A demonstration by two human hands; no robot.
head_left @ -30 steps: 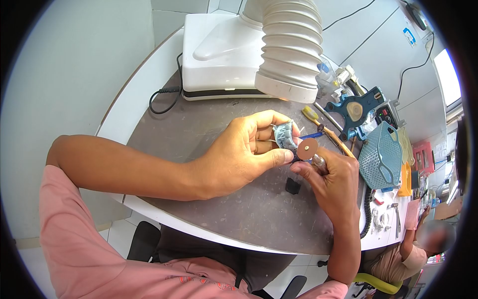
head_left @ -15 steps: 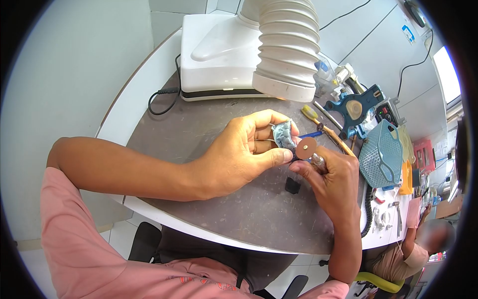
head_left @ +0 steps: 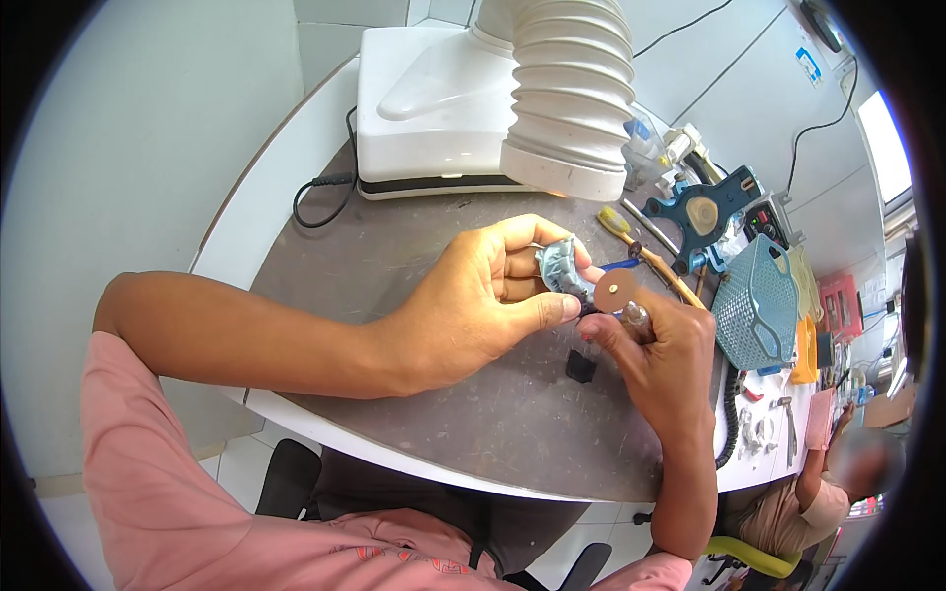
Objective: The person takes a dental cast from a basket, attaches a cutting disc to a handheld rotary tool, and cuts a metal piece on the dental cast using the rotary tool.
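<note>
Left hand (head_left: 473, 300) clamps a probably light, brittle blue-grey cast (head_left: 561, 265) between thumb and fingers, best edge-held; right hand (head_left: 662, 350) pinches a disc tool (head_left: 609, 295).

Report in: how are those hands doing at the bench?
Left hand holds blue-grey model. Right hand grips handheld tool, brown disc beside the model; contact unclear. No obstruction visible between them.
</note>
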